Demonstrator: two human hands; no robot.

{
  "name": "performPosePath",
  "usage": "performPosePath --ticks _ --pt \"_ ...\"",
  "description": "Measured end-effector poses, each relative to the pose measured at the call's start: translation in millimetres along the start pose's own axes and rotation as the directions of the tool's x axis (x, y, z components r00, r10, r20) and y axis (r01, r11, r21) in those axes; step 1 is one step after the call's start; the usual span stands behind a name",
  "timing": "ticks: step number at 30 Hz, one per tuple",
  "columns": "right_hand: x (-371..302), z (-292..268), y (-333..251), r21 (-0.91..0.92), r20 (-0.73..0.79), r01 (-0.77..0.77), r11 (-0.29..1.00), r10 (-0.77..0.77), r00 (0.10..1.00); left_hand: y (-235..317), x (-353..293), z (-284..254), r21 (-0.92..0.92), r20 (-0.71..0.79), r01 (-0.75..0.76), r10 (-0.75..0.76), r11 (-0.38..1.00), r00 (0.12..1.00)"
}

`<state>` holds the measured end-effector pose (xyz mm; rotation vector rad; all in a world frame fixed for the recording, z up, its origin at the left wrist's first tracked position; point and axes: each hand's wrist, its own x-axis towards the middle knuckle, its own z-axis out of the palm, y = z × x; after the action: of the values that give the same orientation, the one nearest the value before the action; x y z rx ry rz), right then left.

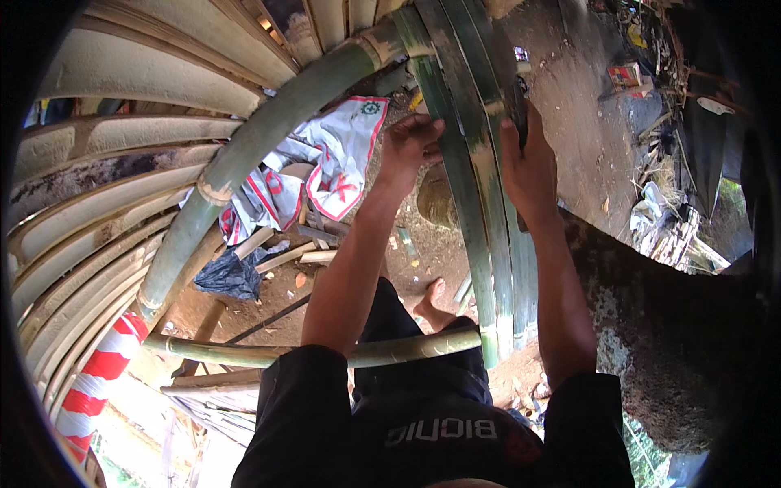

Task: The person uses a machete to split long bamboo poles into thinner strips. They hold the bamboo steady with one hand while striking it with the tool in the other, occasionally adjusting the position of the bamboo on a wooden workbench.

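Bare earth (578,146) underfoot, strewn with scraps, sunlit in patches; we look down through a curved bamboo framework. Left of the grip, pale split slats (142,130) fan outward from a thick curved pole (285,110); nearer the body, a lower pole (415,348) crosses beneath the forearms.

The green bamboo strips (462,171) are the work in hand. They run lengthwise between the two hands and down toward the lower pole. The right hand (529,171) is closed around a dark tool (518,102) at the strips' right side; its shape is mostly hidden by the fingers, so it may be a blade, but we cannot be sure. The left hand (411,146) is loosely curled, holding nothing we can see, its fingertips at or just beside the left strip's edge.

We judge the step to be fitting or trimming the strips. The next move seems to call for the left hand steadying them while the right works the tool clear of those fingers.

Beyond the left wrist lies a crumpled red-edged cloth (358,146); below it, dark plastic (228,276). A rough dark mass (651,342) crowds the right forearm and could limit elbow swing. A bare foot (431,301) stands below the grip, exposed if anything drops.
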<state>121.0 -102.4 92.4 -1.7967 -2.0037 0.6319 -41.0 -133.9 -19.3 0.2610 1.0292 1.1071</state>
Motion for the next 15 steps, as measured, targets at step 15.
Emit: performPosePath --ticks 15 --pt "-59 12 81 -0.36 -0.037 0.162 0.919 -0.187 0.982 -18 -221 -54 0.382 -0.351 -0.094 0.239 0.919 0.906"
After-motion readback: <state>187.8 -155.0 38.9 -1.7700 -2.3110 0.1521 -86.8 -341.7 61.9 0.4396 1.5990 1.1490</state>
